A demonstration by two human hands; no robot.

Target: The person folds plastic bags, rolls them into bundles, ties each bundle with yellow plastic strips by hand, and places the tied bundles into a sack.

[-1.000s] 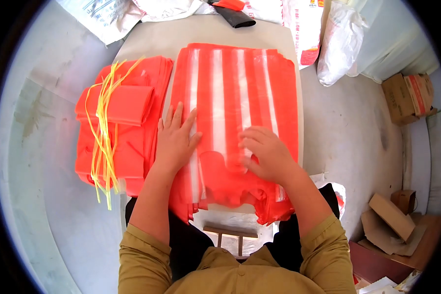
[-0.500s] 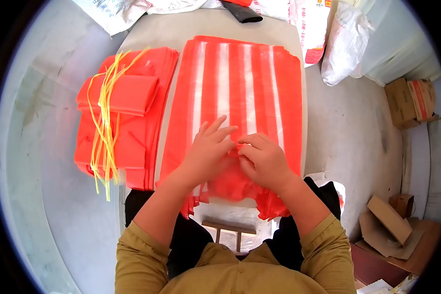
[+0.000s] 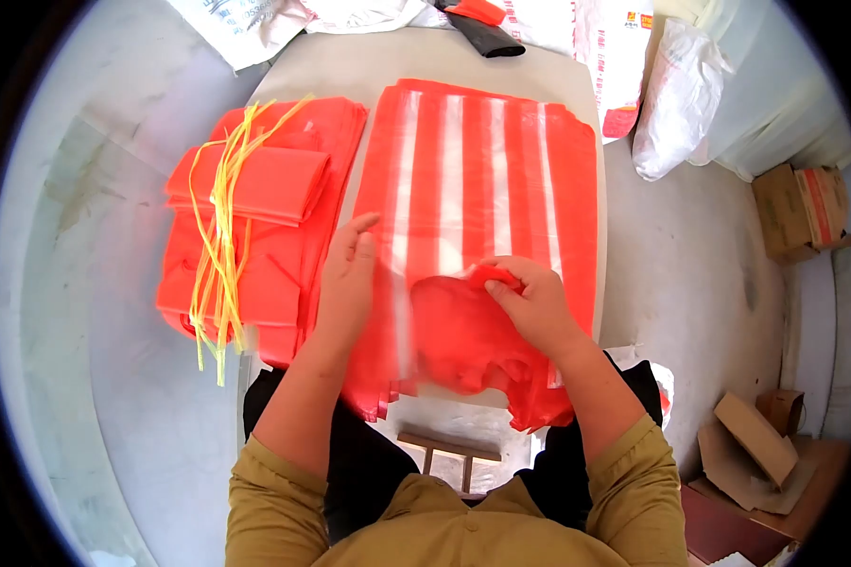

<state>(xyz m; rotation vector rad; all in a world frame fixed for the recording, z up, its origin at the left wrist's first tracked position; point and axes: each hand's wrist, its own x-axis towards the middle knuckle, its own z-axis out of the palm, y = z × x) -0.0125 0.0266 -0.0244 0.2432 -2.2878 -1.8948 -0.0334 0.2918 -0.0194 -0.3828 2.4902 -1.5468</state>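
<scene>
A flat stack of red plastic bags with white stripes (image 3: 454, 170) lies in front of me. My right hand (image 3: 531, 300) pinches the gathered edge of a red plastic bag (image 3: 459, 326) between thumb and fingers. This bag is lifted, loose and partly blurred, above the near part of the stack. My left hand (image 3: 350, 269) is over the stack's left edge with its fingers stretched out and nothing visible in them. Crumpled bag ends (image 3: 539, 402) hang over the near edge of the table.
Left of the stack, folded red bags (image 3: 284, 255) lie with yellow plastic strings (image 3: 222, 217) draped over them. White printed sacks (image 3: 615, 57) and a black roll (image 3: 487, 36) are at the far side. Cardboard boxes (image 3: 794, 213) stand to the right; a wooden stool (image 3: 444, 449) shows below.
My hands were together over the bag; my left hand has moved away to the left with its fingers apart. My right hand now holds the bag's edge alone. The view has shifted slightly.
</scene>
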